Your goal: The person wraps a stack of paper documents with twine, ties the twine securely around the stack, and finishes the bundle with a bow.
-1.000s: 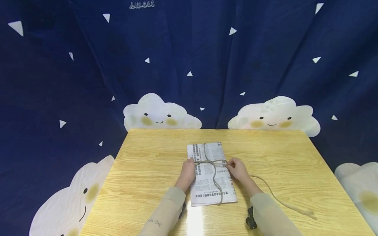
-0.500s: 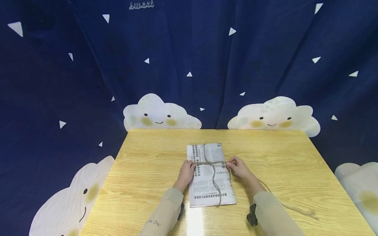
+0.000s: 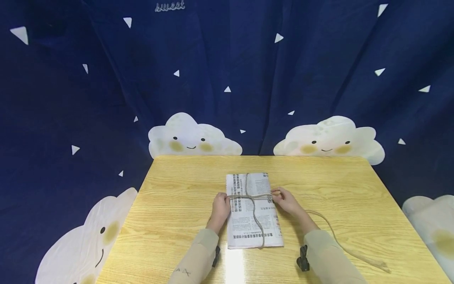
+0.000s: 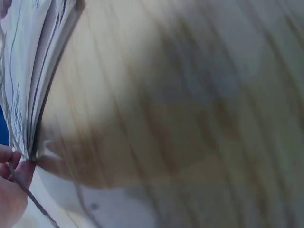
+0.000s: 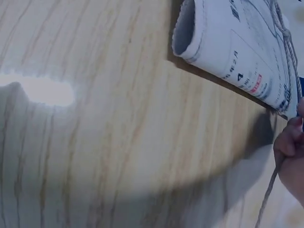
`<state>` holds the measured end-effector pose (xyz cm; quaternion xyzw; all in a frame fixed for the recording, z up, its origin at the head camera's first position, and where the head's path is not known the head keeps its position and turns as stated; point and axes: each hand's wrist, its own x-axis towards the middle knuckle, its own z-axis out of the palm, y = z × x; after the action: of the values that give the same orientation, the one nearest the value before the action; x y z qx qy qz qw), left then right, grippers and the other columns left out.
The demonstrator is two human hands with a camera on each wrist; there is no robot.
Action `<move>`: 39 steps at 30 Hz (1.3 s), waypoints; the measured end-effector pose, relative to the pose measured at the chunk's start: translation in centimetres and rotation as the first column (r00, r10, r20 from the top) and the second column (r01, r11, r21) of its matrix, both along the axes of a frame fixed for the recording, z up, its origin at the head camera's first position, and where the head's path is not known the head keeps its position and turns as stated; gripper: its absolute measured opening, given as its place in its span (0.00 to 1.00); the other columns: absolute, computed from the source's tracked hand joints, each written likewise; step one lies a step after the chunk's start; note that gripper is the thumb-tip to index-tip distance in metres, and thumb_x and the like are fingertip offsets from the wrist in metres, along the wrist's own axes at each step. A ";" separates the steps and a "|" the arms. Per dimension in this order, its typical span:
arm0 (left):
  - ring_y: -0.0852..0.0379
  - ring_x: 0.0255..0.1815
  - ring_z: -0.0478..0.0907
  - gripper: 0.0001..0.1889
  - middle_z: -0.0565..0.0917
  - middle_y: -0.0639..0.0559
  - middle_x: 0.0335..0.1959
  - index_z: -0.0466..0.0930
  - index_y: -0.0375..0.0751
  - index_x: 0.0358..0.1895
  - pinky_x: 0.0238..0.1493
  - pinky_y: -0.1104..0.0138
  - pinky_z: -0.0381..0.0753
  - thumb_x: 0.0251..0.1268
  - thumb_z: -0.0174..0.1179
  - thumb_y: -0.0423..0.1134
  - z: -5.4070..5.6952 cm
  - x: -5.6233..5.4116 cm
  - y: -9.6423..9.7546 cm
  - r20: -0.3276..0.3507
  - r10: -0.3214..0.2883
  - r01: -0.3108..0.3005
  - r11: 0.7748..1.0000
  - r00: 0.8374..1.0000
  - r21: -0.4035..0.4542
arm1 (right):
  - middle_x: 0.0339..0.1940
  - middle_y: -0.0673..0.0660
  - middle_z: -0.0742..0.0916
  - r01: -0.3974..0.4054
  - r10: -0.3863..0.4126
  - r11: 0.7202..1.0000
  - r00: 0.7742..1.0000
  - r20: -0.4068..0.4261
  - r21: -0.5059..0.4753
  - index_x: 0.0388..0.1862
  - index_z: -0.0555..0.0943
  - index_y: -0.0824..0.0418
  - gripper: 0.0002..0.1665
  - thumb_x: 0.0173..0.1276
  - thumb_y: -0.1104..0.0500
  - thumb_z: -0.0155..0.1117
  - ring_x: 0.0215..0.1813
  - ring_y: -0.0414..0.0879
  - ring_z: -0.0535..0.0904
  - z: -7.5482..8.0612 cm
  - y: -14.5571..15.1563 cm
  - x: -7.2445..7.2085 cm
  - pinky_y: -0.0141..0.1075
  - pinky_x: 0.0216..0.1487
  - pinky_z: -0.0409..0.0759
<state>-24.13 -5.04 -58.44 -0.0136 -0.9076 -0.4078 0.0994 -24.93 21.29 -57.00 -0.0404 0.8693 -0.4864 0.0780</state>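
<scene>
A folded newspaper bundle (image 3: 244,227) lies flat on the table, with thin brown rope (image 3: 239,196) crossing its top lengthwise and crosswise. My left hand (image 3: 221,209) is at the bundle's left edge and pinches the crosswise rope; in the left wrist view a loose rope strand (image 4: 29,194) runs across its fingers. At the opposite edge, my right hand (image 3: 286,202) grips the rope between thumb and fingers. The right wrist view shows rope (image 5: 268,190) hanging below that hand and the newspaper's rolled, open fold (image 5: 237,57). Part of each hand is cut off in its wrist view.
A long rope tail (image 3: 351,252) with a frayed end lies on the wooden table (image 3: 184,181) to the right. Behind the table hangs a dark blue curtain (image 3: 198,94) with cloud and triangle prints. Small black devices sit at both wrists.
My left hand has shifted slightly left, out from over the bundle's edge. The bundle has moved a little, and the rope tail's end has slid right and toward me.
</scene>
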 end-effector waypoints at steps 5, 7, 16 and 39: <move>0.50 0.31 0.76 0.05 0.80 0.38 0.33 0.78 0.27 0.28 0.30 0.66 0.78 0.57 0.53 0.25 -0.2 -0.5 -1.0 -0.005 -0.035 0.035 0.994 0.999 0.102 | 0.38 0.62 0.80 0.015 -0.010 0.994 0.999 -0.047 0.111 0.51 0.78 0.64 0.16 0.66 0.60 0.57 0.29 0.44 0.68 -0.6 0.2 0.2 0.31 0.29 0.67; 0.50 0.31 0.76 0.05 0.80 0.37 0.34 0.78 0.26 0.30 0.30 0.67 0.78 0.58 0.54 0.25 -0.2 -0.6 -1.5 0.008 -0.053 0.052 0.988 0.999 0.143 | 0.31 0.59 0.79 0.032 -0.029 0.993 0.999 -0.028 0.115 0.51 0.79 0.62 0.16 0.66 0.60 0.58 0.26 0.44 0.67 -0.8 0.4 0.1 0.31 0.25 0.66; 0.61 0.23 0.68 0.06 0.81 0.40 0.30 0.79 0.27 0.34 0.22 0.75 0.69 0.59 0.57 0.29 -0.5 -1.2 -2.5 0.083 -0.068 0.045 0.967 0.994 0.249 | 0.30 0.56 0.80 0.044 -0.042 0.990 0.999 -0.018 0.134 0.51 0.79 0.61 0.17 0.64 0.58 0.59 0.25 0.43 0.67 -1.2 1.4 -0.1 0.32 0.26 0.67; 0.46 0.46 0.75 0.18 0.74 0.39 0.42 0.68 0.27 0.52 0.51 0.60 0.77 0.56 0.50 0.22 0.9 -0.9 -0.2 0.142 -0.184 0.213 0.949 0.973 -0.231 | 0.55 0.68 0.77 -0.055 0.089 0.963 0.989 -0.119 0.263 0.57 0.74 0.63 0.20 0.67 0.67 0.51 0.50 0.59 0.76 0.1 0.2 0.6 0.50 0.51 0.74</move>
<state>-25.07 -5.28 -57.55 -0.0926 -0.9492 -0.3008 0.0012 -24.37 21.48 -56.92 -0.0930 0.9265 -0.3619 0.0435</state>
